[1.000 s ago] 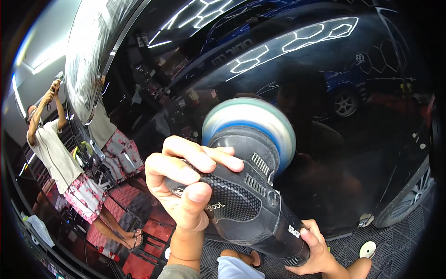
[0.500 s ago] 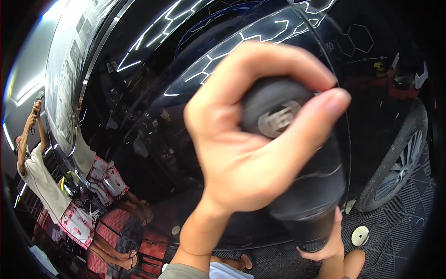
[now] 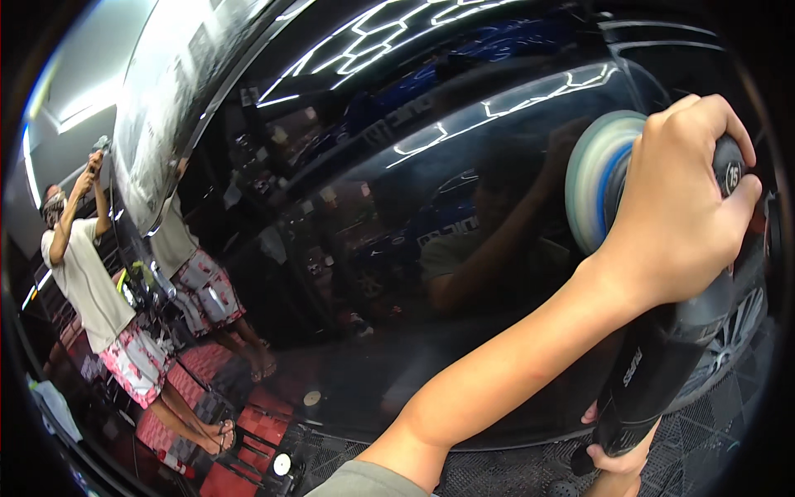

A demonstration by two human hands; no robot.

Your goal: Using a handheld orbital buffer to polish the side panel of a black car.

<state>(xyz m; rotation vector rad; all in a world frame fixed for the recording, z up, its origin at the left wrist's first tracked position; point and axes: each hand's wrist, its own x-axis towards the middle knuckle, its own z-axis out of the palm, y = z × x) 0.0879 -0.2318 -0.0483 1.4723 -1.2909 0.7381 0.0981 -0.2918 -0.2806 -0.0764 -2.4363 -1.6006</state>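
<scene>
Since a moment ago the polisher [image 3: 662, 331] has swung from the middle of the view to the right, its foam pad [image 3: 592, 178] now flat against the glossy black car door [image 3: 397, 273]. Left hand [image 3: 683, 207] is wrapped over the machine's head; right hand [image 3: 621, 455] grips the handle's tail below. Another person [image 3: 91, 282] works at the car's far left, arms raised. Dark grid floor tiles [image 3: 513, 472] lie beneath; ceiling lights mirror in the paint.

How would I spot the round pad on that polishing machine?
Find the glossy black car door. At its right side, under the left hand, the polisher's foam pad presses against the paint: a pale disc with a blue band, unlike the black machine body.
</scene>
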